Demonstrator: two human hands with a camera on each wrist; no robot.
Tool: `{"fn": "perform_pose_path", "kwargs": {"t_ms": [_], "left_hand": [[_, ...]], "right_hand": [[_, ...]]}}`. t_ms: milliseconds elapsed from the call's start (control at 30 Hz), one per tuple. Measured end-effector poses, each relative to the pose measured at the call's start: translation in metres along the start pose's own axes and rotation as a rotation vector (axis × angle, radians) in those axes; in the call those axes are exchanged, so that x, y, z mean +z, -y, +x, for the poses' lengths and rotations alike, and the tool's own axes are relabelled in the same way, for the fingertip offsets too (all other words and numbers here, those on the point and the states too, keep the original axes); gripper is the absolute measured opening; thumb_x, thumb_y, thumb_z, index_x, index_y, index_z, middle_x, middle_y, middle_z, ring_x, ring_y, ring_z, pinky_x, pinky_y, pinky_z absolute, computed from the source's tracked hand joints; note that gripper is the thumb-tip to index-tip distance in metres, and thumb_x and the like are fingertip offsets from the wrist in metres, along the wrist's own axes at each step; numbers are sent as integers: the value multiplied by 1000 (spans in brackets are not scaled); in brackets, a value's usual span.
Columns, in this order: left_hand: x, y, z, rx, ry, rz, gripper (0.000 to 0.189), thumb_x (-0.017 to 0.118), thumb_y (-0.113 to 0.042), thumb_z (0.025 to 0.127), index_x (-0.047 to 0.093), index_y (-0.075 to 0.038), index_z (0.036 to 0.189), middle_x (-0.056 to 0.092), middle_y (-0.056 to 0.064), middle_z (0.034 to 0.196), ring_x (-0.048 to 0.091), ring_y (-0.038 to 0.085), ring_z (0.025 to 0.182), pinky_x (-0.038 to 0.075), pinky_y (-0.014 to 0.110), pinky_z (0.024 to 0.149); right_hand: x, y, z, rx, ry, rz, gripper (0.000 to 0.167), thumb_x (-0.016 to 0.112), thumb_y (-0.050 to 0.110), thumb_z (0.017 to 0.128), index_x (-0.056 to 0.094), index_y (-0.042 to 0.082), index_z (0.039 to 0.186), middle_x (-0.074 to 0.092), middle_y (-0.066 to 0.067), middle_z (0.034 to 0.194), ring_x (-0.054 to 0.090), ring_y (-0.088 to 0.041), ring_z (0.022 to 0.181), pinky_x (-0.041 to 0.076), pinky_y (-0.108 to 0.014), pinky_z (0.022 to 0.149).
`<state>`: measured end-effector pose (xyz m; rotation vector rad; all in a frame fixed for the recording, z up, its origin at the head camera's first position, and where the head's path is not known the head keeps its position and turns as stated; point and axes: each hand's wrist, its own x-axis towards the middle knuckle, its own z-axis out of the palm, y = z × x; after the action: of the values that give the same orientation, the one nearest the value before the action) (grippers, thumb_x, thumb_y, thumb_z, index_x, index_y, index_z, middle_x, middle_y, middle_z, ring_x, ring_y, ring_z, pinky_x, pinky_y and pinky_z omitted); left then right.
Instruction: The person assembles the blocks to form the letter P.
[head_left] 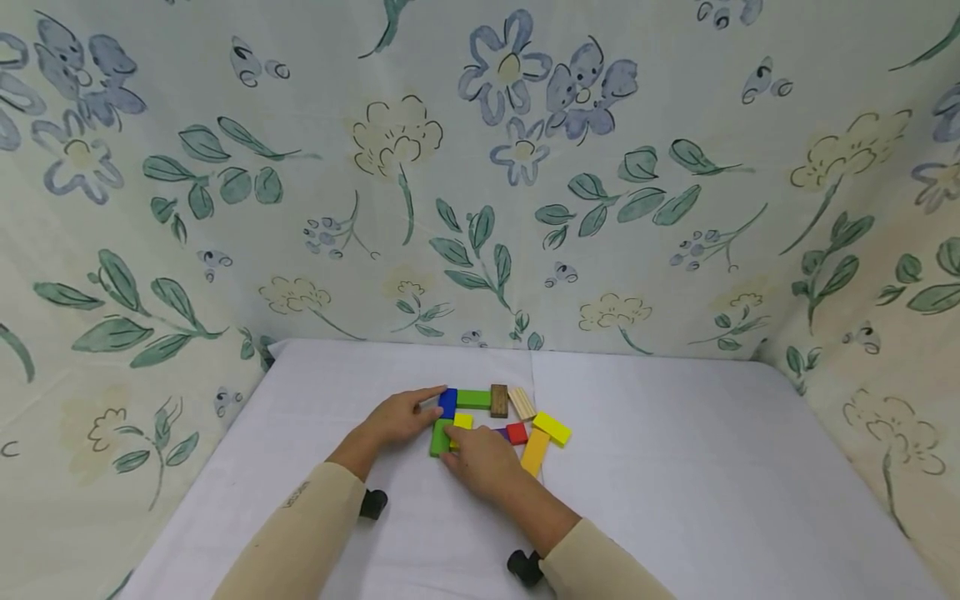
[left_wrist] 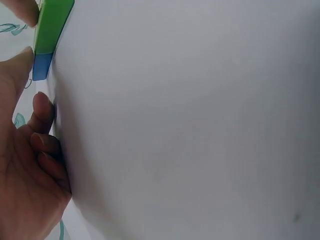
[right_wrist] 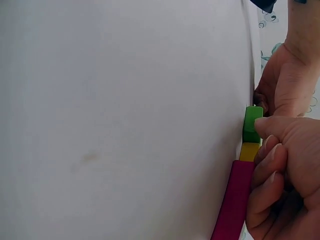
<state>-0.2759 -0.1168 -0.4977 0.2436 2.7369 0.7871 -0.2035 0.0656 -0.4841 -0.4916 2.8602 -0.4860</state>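
Note:
In the head view, several coloured wooden blocks lie in a ring-like arrangement on the white cloth. My left hand is at the ring's left side, with thumb and index finger pinching the blue block. My right hand pinches the green block just below the blue one. A yellow block sits beside that green block, partly covered by the right hand. The right wrist view shows the right thumb against the green block, with a yellow block and a magenta block beyond.
Along the top run another green block, a dark brown block and a pale wood block. To the right lie a red block, a yellow block and an orange block. Floral cloth surrounds the table.

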Motion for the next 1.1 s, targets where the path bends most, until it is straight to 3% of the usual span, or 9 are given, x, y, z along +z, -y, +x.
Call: {"fn": "perform_pose_path", "kwargs": {"t_ms": [67,200,333,433,600,700,867,1100], "left_hand": [[-1,2,-1,4,15,-17,52,61,-48,100,49,-43,150,62,6,137,56,25,112,49,52,104],[-5,6,-1,32,56,-59,55,70,-45,94,54,-43,147,60,5,105,51,20,95,45,39,82],[-7,8,-2,61,80,-68,57,75,-45,91,57,-40,145,53,3,91,49,18,90,39,35,75],[-7,8,-3,62,83,-62,57,75,-47,90,58,-39,145,53,3,93,49,18,90,38,35,75],[-7,6,-4,55,87,-67,58,75,-47,90,58,-39,145,53,4,94,49,18,91,38,36,76],[-7,3,-4,44,89,-56,58,74,-47,91,57,-40,145,54,3,95,49,19,92,39,37,77],[-5,2,0,6,87,-21,57,71,-50,92,54,-44,146,58,3,102,51,20,97,43,39,82],[-7,0,5,-27,87,18,55,68,-49,95,52,-46,147,63,7,126,54,25,107,48,52,101]], "right_hand": [[1,0,0,6,1,4,55,67,46,98,56,26,148,59,7,73,56,-10,71,47,-21,62],[1,-1,1,9,-8,8,54,67,47,97,57,27,147,69,7,91,58,-9,80,55,-26,75],[0,-1,0,10,-4,38,54,67,46,97,56,28,147,68,5,84,59,-11,78,55,-27,72],[0,-3,0,40,7,76,59,68,48,97,53,27,149,71,3,88,64,-15,84,56,-29,72],[-3,-13,2,109,16,161,72,71,50,92,45,27,155,69,-4,132,64,-18,101,59,-41,87],[-5,-24,5,131,8,151,74,72,50,91,44,25,155,67,-7,134,63,-18,96,58,-42,85],[-9,-37,7,129,-8,108,68,71,50,91,50,25,151,64,-6,141,64,-22,110,55,-49,97],[-12,-40,10,116,31,126,69,72,51,91,48,30,153,62,-5,144,61,-22,112,51,-51,103]]}}
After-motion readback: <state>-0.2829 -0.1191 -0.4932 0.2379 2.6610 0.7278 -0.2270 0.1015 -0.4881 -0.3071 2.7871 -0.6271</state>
